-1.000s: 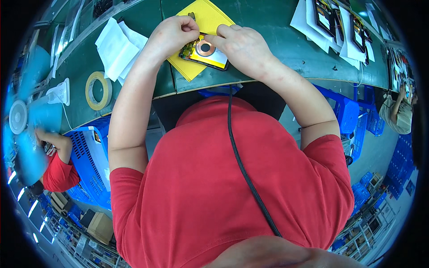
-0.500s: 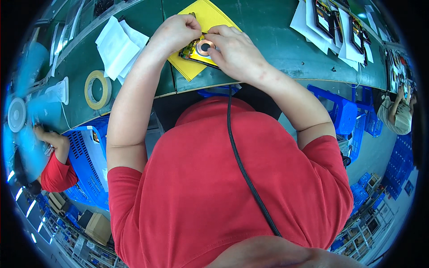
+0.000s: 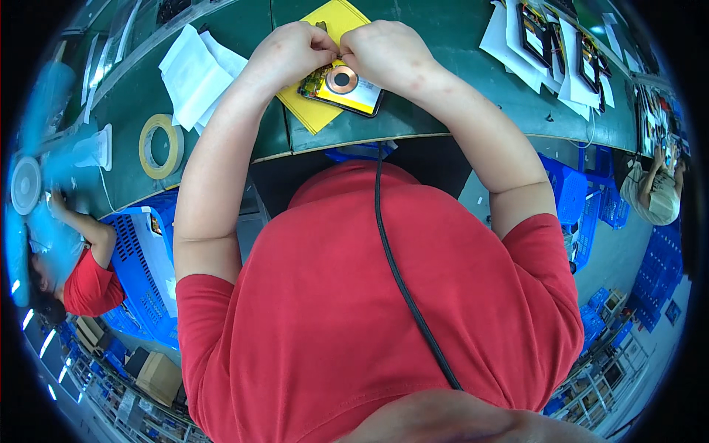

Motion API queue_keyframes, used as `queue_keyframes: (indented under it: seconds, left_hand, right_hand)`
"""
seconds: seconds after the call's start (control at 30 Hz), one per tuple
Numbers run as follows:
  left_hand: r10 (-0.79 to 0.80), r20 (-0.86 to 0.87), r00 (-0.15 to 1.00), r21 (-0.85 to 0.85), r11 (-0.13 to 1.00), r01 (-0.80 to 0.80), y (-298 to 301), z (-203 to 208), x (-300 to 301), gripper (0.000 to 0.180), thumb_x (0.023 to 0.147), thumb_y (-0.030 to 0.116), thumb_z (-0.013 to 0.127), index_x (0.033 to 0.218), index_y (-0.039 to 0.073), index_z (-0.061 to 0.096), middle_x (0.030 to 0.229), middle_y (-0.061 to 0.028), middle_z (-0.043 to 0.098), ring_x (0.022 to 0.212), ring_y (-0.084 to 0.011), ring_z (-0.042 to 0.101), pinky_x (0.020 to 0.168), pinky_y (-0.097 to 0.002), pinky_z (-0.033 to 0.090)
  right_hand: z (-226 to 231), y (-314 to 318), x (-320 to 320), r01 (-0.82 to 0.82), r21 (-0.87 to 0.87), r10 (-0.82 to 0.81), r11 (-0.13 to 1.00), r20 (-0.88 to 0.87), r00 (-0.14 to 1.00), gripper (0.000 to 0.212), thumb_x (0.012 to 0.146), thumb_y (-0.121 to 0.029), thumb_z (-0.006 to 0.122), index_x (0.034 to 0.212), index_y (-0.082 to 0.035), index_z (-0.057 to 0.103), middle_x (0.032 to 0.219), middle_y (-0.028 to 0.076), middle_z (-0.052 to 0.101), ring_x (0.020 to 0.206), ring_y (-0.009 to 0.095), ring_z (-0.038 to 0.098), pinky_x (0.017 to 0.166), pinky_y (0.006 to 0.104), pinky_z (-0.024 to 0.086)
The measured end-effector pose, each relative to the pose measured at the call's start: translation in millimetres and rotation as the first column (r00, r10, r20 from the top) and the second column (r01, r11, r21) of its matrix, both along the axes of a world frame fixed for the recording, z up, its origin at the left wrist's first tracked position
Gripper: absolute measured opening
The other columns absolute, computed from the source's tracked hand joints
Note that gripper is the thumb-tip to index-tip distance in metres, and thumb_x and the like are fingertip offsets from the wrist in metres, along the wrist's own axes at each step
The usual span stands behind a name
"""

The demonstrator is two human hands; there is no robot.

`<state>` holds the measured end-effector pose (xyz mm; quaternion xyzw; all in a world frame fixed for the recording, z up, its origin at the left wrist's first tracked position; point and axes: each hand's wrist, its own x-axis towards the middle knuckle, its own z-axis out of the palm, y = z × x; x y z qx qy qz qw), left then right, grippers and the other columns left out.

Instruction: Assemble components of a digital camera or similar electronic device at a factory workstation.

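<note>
A flat black-edged electronic device [image 3: 362, 102] lies on a yellow pad [image 3: 310, 114] on the green bench. On it are a yellow and white face, a round copper coil [image 3: 342, 79] and a bit of circuit board [image 3: 314, 80] at its left end. My left hand [image 3: 292, 53] is closed in a pinch over the board's far corner. Against it, my right hand [image 3: 388, 55] has its fingertips pinched together just beyond the coil. The two sets of fingertips almost touch, and whatever they grip is too small or hidden to tell.
On the left lie white sheets [image 3: 196, 77] and a roll of yellowish tape [image 3: 161, 148]. White sheets with black frames [image 3: 535, 37] lie at the far right. Blue crates [image 3: 144, 258] stand below the bench. Co-workers sit at the left [image 3: 96, 284] and right [image 3: 657, 192].
My right hand has lifted off the device's right part and moved up beside my left fingertips, uncovering the coil and white face. My left hand has barely moved.
</note>
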<state>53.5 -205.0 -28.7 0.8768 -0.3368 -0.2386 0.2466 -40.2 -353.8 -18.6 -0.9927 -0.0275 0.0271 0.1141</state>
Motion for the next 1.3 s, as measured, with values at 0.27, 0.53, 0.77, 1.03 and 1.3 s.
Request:
queue_keyframes:
  seconds: [0.27,0.53,0.77,1.03,1.3]
  left_hand:
    - [0.0,0.082,0.997,-0.014,1.0,0.001,4.3,-0.4,-0.3,0.022,0.085,0.026,0.071,0.098,0.01,0.077,0.091,-0.0097,0.074,0.078,-0.0201,0.071,0.077,-0.0329,0.056]
    - [-0.042,0.215,0.976,-0.05,0.997,0.054,9.9,-3.0,-2.5,0.022,0.085,0.027,0.07,0.097,0.008,0.077,0.089,-0.0114,0.074,0.079,-0.0221,0.072,0.078,-0.0327,0.056]
    - [-0.094,0.364,0.927,0.001,0.995,0.101,11.8,-2.2,-6.1,0.021,0.086,0.025,0.07,0.098,0.009,0.077,0.091,-0.013,0.074,0.081,-0.0238,0.072,0.08,-0.0347,0.057]
    - [-0.069,0.311,0.948,-0.048,0.995,0.088,13.1,-3.4,-7.6,0.02,0.084,0.023,0.07,0.098,0.01,0.077,0.091,-0.0136,0.073,0.083,-0.0249,0.072,0.081,-0.0356,0.057]
    - [-0.066,0.292,0.954,-0.092,0.991,0.097,12.2,-8.7,-5.1,0.017,0.081,0.021,0.069,0.091,0.01,0.077,0.087,-0.0113,0.073,0.082,-0.0244,0.071,0.078,-0.0359,0.057]
  right_hand:
    - [27.3,22.7,8.8,-0.149,-0.214,0.14,0.965,-0.06,0.988,0.022,0.083,-0.027,0.07,0.09,-0.006,0.075,0.085,0.013,0.073,0.08,0.025,0.072,0.073,0.0379,0.058]
    - [21.2,10.0,15.7,-0.136,-0.16,0.12,0.978,-0.105,0.987,0.017,0.084,-0.016,0.062,0.089,-0.008,0.076,0.086,0.015,0.073,0.077,0.026,0.072,0.069,0.0376,0.058]
    - [34.6,31.0,12.5,-0.194,-0.268,0.169,0.944,-0.111,0.979,0.019,0.081,-0.022,0.071,0.093,-0.008,0.076,0.092,0.012,0.074,0.081,0.024,0.073,0.072,0.035,0.058]
    - [34.2,29.3,17.6,-0.115,-0.264,0.066,0.958,-0.186,0.98,0.026,0.081,-0.025,0.072,0.102,-0.011,0.075,0.101,0.011,0.074,0.089,0.022,0.072,0.078,0.0345,0.058]
    - [17.1,8.8,23.2,-0.051,-0.15,0.024,0.987,-0.18,0.983,0.017,0.083,-0.023,0.067,0.089,-0.011,0.077,0.085,0.013,0.073,0.076,0.025,0.071,0.071,0.0359,0.057]
